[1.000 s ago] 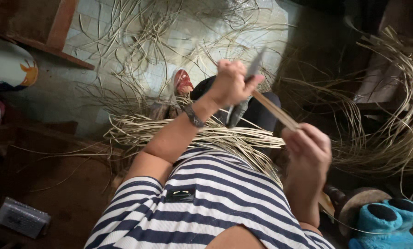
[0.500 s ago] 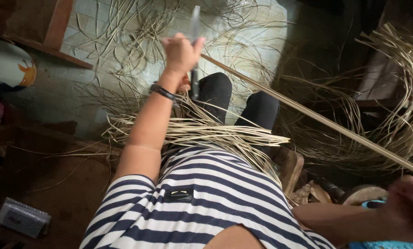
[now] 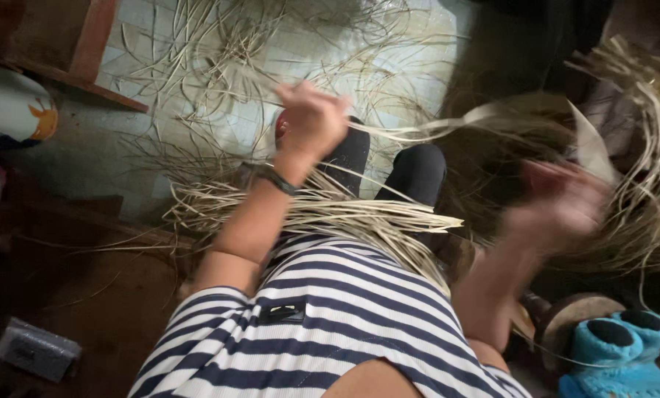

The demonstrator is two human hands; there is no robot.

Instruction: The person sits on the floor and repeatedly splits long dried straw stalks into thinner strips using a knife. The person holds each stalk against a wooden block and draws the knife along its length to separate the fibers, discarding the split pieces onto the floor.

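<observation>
My left hand (image 3: 311,121) is clenched round the near end of a pale strip (image 3: 418,131) that arcs right to my blurred right hand (image 3: 566,203), whose grip I cannot tell, so it hangs clear above the bundle (image 3: 322,214) on my lap.

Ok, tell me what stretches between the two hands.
In the head view a pale flat cane strip runs from the raised left hand across to the blurred right hand, passing above the dark-trousered knees. Nothing else bridges that stretch.
</observation>
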